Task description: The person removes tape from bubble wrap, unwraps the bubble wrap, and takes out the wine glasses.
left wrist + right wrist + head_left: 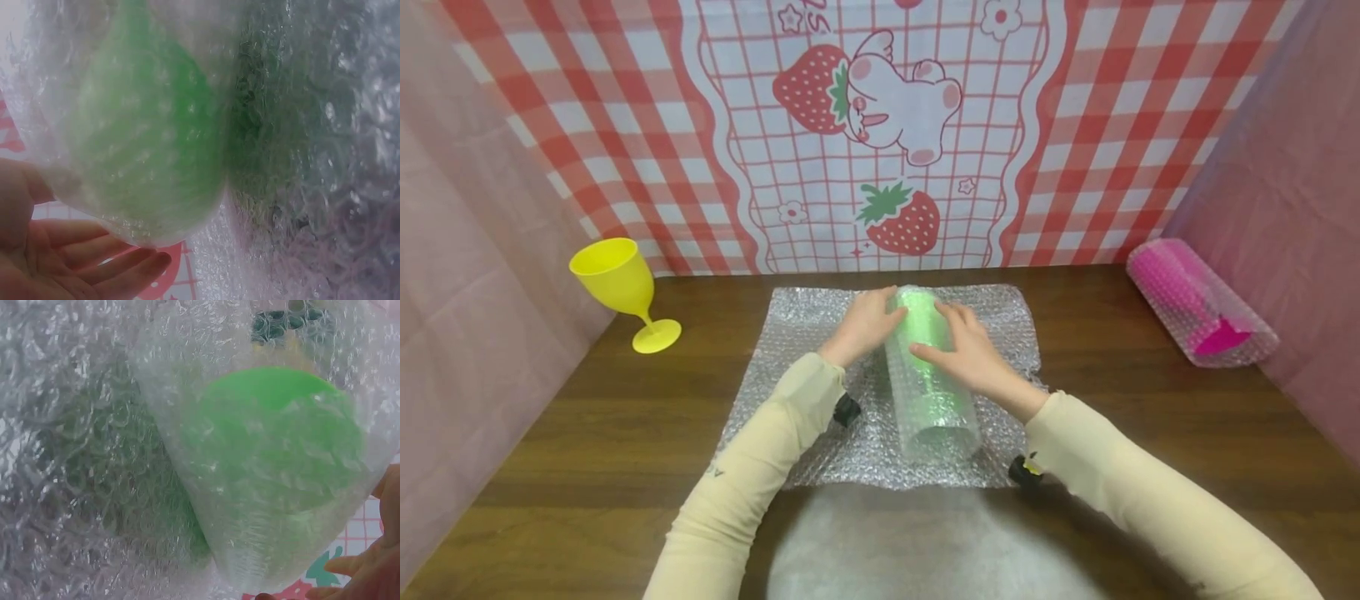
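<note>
At the centre of the head view, I see a green goblet (919, 327) lying inside a roll of clear bubble wrap (906, 446), its bowl toward the top of the frame. The roll rests on a flat bubble-wrap sheet (865, 458) spread over the brown wooden table (572, 433). From my station I make out the person's left hand (863, 323) against the roll's upper left side, fingers relaxed and loosely extended. The right hand (972, 354) lies along the roll's upper right side, thumb and fingers spread apart; how firmly either presses, I cannot tell. At the left of my head view, a yellow goblet (617, 282) stands on its foot. At the far right, a pink goblet (1223, 337) lies wrapped in bubble wrap.
</note>
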Tool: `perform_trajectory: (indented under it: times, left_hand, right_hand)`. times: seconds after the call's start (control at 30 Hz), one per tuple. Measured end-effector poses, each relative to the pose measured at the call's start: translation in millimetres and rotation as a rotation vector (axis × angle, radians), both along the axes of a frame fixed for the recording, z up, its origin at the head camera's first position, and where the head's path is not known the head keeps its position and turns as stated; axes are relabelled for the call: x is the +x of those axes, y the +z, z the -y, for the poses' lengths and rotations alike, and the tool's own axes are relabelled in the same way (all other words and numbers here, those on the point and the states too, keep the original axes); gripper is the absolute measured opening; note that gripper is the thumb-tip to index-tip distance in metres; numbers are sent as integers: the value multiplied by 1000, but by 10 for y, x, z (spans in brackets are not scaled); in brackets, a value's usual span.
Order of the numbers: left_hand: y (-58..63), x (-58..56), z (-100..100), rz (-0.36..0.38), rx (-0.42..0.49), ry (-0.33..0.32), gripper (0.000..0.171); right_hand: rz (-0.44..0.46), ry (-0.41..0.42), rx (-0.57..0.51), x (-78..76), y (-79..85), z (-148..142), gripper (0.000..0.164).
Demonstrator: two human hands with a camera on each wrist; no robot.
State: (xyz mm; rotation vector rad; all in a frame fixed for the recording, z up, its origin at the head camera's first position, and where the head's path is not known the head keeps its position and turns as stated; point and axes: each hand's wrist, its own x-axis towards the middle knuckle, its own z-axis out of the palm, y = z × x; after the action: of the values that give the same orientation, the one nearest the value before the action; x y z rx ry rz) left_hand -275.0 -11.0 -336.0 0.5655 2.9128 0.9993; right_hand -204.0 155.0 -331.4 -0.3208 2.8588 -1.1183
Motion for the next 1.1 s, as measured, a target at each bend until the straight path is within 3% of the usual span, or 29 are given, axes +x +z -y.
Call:
perform_trajectory:
  times: [0.13,0.47,0.63,0.9,1.1]
  left_hand:
    - [7,8,-2,-24,-32,3,51]
    - [95,42,-21,-206,-194,-52,39]
    - [141,58,-37,-253,-338,-90,36]
    - [91,129,-68,-497,-620,-116,31]
    - [31,155,-105,-617,-719,-100,32]
  right_hand:
    - [-19,46,35,14,-22,28,74]
    - [-82,66,81,15,-96,64,71]
    - [-84,55,103,28,-95,71,72]
    - [-90,37,115,42,-99,81,71]
    - [-92,34,120,42,-97,84,72]
